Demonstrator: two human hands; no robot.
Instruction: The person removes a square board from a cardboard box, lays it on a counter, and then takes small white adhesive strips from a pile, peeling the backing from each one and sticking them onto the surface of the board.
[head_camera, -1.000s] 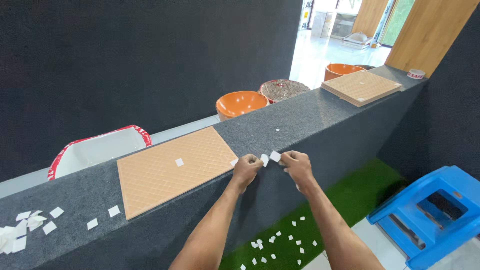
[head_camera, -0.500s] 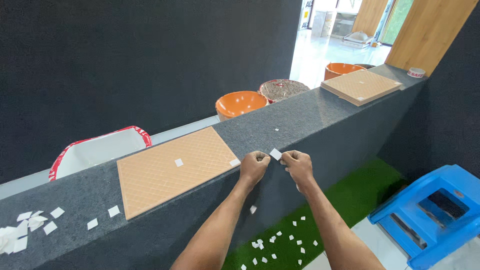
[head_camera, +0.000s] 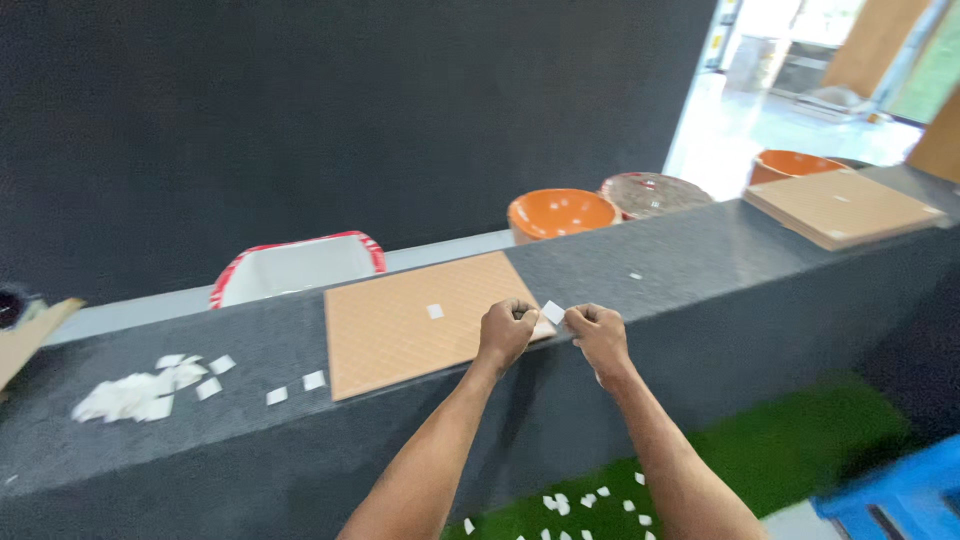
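- Both hands pinch one small white square (head_camera: 553, 312) between them: left hand (head_camera: 505, 334) and right hand (head_camera: 597, 336), fingertips closed on its edges.
- Just left of the pinch lies a tan tile (head_camera: 425, 320), bearing another white piece (head_camera: 434, 311).
- Below, on green turf (head_camera: 700, 470), lie white scraps (head_camera: 585, 500).

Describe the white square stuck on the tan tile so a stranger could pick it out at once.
Find the long dark grey ledge, then the tan square tile lying flat on it, left of the two hands. The small white square sits alone near the tile's middle; the other white bits lie on bare ledge or grass.
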